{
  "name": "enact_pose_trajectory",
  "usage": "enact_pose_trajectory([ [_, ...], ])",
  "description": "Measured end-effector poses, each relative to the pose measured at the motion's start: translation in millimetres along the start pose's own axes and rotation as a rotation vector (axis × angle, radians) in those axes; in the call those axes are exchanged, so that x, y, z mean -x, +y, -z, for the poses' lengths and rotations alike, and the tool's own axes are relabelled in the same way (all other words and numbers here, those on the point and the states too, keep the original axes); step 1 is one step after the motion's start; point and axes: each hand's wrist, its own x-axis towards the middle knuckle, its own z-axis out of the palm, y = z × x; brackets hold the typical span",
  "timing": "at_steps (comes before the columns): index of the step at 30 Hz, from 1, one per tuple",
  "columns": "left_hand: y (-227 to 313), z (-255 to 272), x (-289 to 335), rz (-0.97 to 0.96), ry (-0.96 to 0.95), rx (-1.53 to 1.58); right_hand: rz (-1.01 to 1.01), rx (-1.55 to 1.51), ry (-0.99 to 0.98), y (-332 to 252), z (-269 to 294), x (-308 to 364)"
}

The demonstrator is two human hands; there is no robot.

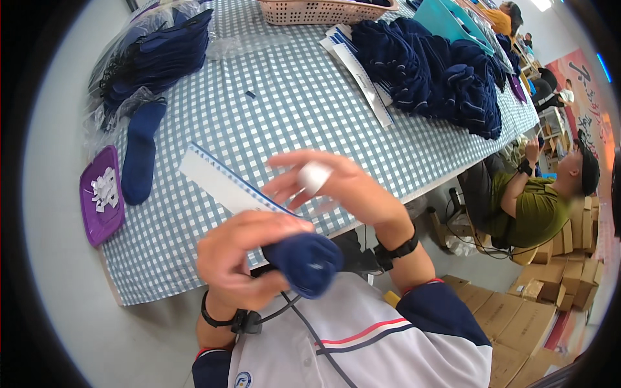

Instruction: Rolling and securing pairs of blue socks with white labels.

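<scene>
My left hand [236,252] is closed around a bunched navy sock [307,264], holding it above the table's near edge, in front of my shirt. My right hand [336,181] hovers just beyond it, blurred by motion, with its fingers stretched apart. A white patch covers part of one of its fingers; whether it is a wrap or a bit of paper I cannot tell. Under both hands lies a white card strip [223,184] with a blue edge. Farther left, a single navy sock [142,152] rests flat on the checked tablecloth [259,123].
A purple tray [117,213] with white paper scraps sits at the left edge. Navy socks in plastic [155,61] lie far left, a sock heap [427,77] far right. More strips [362,77], a pink basket [310,13] and a teal bin [453,22] stand behind. A person [537,200] sits right.
</scene>
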Motion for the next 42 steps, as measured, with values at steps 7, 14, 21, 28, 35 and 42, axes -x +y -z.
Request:
enact_pose_trajectory([
  [7, 1, -8, -1, -0.015, -0.156, -0.166, -0.005, 0.388, -0.179, -14, -5, -16],
  [14, -5, -17, -2, -0.050, -0.182, -0.283, 0.068, 0.539, -0.180, -25, -5, -18],
  [21, -15, -12, -7, -0.073, -0.218, -0.330, 0.100, 0.629, -0.190, -27, 7, -24],
  [28, -26, 13, -1, 0.432, 0.092, 0.231, 0.661, 0.395, 0.364, -24, 13, -22],
  [35, -57, 12, 9, 0.434, 0.235, 0.877, 0.424, 0.813, 0.207, -30, -38, -10],
  [42, -56, 6, 4, 0.634, 0.312, 0.645, 0.285, 0.705, 0.305, -30, -41, -9],
])
